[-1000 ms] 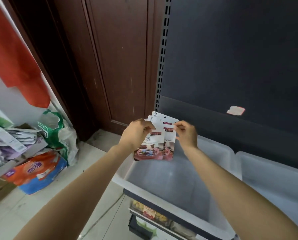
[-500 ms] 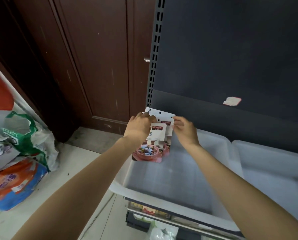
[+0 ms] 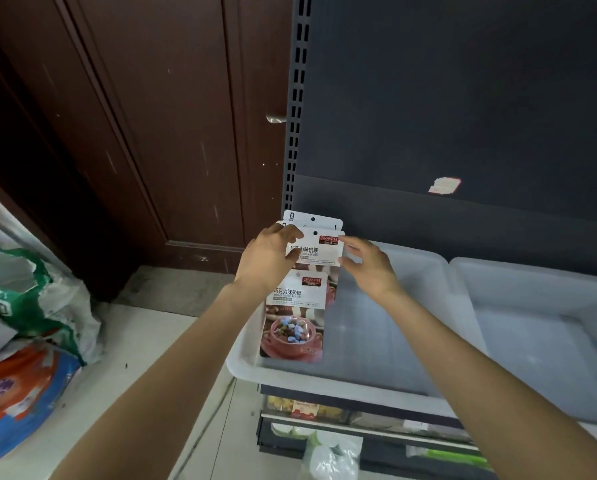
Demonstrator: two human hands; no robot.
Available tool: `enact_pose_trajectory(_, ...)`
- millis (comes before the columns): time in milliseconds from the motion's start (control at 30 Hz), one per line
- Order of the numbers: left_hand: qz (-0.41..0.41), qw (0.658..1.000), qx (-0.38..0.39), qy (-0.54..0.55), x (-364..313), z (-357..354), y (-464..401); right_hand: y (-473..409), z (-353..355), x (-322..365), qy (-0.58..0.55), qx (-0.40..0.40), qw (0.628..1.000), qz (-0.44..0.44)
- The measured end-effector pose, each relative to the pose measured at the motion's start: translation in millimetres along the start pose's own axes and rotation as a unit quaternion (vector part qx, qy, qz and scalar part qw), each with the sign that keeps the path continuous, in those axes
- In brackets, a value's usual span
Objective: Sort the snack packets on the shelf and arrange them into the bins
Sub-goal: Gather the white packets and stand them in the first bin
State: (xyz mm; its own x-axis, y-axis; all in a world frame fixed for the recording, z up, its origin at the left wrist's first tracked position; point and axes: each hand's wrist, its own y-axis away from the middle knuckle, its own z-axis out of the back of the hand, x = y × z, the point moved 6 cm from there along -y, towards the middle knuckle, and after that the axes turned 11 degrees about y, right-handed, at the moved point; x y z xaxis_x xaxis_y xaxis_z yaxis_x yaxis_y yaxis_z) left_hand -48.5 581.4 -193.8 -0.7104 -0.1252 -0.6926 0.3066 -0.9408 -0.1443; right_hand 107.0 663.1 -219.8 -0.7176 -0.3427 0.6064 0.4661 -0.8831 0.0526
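Above the left end of the left bin, the left hand grips a fanned stack of snack packets. Its fingers curl over the white upper edges of the packets and its thumb side covers part of the printed labels. The packets hang upright, overlapping one another, with their lower edges down inside the bin at its left wall. The front packet shows a pink bowl of blue and brown sweets; those behind it show only white header cards with round hang holes.

The right hand is just beside the right edge of the stack. Its fingers are spread and only loosely bent, and its fingertips are at the packet edge; contact cannot be confirmed. It holds nothing.

The left bin is a translucent white tub seated on the top tier of a dark shelf unit. A second bin of the same type sits touching it on the right. Behind both bins stands a dark back panel with a slotted upright at its left edge and a pale sticker.

Lower shelf tiers hold assorted goods. To the left are a brown wooden door, a tiled floor and several bags.
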Motion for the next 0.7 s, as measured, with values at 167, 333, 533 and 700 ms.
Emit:
enact_pose_trajectory(167, -0.022, 0.999, 0.018, -0.031, -6.1, -5.4, 17.2, 19.6, -0.3, -4.5, 0.043, -0.026, 0.999, 0.014)
enact_pose_trajectory(333, -0.065, 0.996, 0.013, -0.054, -36.3, -3.0, 27.6, 45.5, 28.3, 1.3, 0.153, -0.116, 0.980, 0.053)
enact_pose_trajectory(533, -0.101, 0.989, 0.075, -0.079, -90.1, -41.2, 39.2, 95.2, 70.5, -23.2, 0.270, -0.122, 0.955, 0.014)
enact_pose_trajectory(700, -0.116, 0.976, 0.179, -0.053, -145.1, -112.3, 51.7, 144.0, 113.9, -90.1, 0.295, -0.093, 0.949, -0.065)
